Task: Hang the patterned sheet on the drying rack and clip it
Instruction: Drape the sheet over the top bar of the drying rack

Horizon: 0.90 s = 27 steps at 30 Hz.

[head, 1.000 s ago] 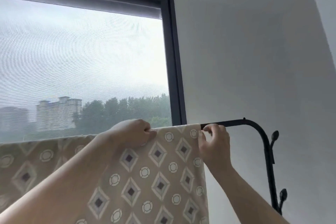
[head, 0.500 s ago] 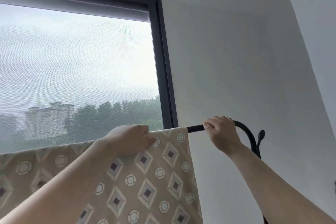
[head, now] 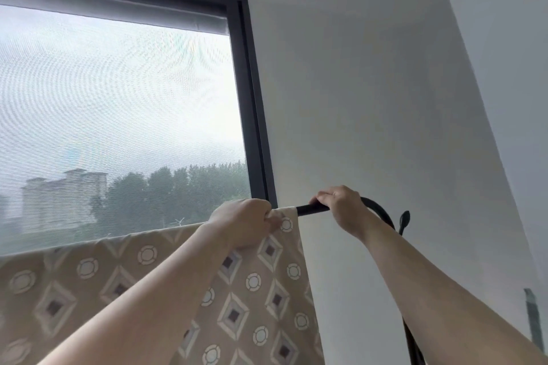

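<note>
A beige patterned sheet with diamonds and circles hangs over the black top bar of the drying rack. My left hand grips the sheet's top edge near its right corner, on the bar. Just to the right, my right hand curls round the bare bar where it bends down into the rack's post. No clip is visible.
A large window with a dark frame and a roller blind sits behind the sheet. White wall fills the right side. A black hook knob sticks up from the rack's post.
My right hand left the sheet's right edge, slid right along the bar and now grips it. The left hand stayed on the sheet's top edge, now nearer its corner.
</note>
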Motion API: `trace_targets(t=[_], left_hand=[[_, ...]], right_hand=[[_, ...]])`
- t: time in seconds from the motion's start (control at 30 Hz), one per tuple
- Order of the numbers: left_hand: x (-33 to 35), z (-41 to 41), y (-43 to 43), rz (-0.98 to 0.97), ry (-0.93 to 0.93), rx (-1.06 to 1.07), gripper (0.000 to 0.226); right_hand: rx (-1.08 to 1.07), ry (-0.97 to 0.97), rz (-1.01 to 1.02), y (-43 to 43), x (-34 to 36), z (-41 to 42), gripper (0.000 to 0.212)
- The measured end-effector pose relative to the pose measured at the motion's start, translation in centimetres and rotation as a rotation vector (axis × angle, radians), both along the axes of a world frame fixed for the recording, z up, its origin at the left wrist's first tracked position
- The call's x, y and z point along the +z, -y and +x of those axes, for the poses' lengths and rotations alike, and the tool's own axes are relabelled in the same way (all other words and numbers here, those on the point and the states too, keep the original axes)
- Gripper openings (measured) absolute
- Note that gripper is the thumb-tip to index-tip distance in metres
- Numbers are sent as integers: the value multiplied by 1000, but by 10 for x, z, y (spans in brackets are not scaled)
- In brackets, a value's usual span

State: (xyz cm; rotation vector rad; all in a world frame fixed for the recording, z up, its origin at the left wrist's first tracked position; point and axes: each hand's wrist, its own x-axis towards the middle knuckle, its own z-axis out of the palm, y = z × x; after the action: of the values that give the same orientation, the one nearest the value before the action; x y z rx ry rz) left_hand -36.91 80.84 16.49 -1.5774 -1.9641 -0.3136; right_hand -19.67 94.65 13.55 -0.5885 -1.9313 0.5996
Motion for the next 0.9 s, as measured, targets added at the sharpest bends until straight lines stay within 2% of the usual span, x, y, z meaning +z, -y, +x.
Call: trace_targets(t=[0.2, 0.37, 0.47, 0.5, 0.57, 0.63, 0.67, 0.83, 0.9], left_hand=[[0, 10, -15, 0, -29, -26, 46], [1, 14, -24, -3, -46, -40, 46], [2, 13, -27, -11, -12, -74, 46], [4, 13, -28, -20, 14, -88, 46], [6, 15, -30, -47, 65, -105, 47], [9, 18, -33, -75, 100, -115, 45], [10, 17, -35, -93, 114, -117, 44], [23, 20, -23, -143, 207, -168, 38], [30, 13, -6, -131, 208, -144, 38]], right_hand=[[26, -78, -10, 1, -2, -6, 37], [25, -100, 74, 1, -6, -5, 30], [-206, -305, 252, 6, -46, -17, 19], [-242, -350, 245, 11, -65, -25, 18], [-140, -370, 58, 27, -94, -36, 6], [46, -383, -203, 38, -107, -42, 18], [75, -404, -257, 38, -112, -42, 29], [188, -518, -342, 38, -111, -39, 58], [201, -537, -336, 40, -101, -36, 52]])
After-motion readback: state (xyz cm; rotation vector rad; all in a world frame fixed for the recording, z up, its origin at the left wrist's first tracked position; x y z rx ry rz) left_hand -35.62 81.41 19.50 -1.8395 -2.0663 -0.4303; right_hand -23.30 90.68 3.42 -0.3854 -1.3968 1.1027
